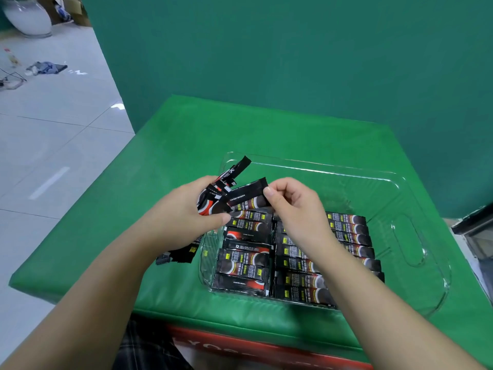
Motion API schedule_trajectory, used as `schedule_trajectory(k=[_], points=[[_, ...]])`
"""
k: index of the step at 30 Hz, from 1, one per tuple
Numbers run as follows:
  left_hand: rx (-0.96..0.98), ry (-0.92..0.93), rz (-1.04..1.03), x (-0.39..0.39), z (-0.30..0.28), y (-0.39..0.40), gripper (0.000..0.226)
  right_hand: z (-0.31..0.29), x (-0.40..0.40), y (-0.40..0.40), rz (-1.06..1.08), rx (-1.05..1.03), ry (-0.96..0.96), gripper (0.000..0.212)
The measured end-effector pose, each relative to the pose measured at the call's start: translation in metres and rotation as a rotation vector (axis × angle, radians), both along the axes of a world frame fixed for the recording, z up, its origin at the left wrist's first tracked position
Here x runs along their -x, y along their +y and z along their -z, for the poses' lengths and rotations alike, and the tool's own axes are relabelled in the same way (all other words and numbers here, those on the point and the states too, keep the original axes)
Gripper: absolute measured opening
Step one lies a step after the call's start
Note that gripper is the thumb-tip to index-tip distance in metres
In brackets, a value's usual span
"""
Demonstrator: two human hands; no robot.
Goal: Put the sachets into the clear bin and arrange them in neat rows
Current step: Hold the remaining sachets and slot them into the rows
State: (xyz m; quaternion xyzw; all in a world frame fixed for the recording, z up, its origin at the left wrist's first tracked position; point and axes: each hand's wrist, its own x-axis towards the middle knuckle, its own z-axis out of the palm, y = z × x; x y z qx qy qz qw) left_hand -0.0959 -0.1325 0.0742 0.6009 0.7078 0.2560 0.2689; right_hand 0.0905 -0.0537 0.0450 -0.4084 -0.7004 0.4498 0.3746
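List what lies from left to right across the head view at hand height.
Tiled floor → green cushion → left hand holding a bunch of sachets → right hand pinching one sachet → clear bin's right wall.

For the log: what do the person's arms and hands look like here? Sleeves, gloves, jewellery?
Both forearms are bare to the bottom of the picture, with no sleeves showing. The left hand and right hand wear no gloves; no rings, watch or bands are visible.
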Motion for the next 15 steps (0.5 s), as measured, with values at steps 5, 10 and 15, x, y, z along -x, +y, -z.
schedule_trajectory(k=[5,10,15], points=[[-0.041,-0.046,-0.006,0.001,0.002,0.002,0.034,0.004,-0.008,0.007,0.132,-0.003,0.068,0.020],[-0.019,-0.023,-0.017,0.002,0.004,0.004,0.044,0.027,-0.032,0.034,0.372,0.121,-0.040,0.015],[-0.022,-0.049,-0.030,0.002,0.004,0.004,0.039,0.052,-0.020,0.054,0.339,0.181,-0.294,0.018]])
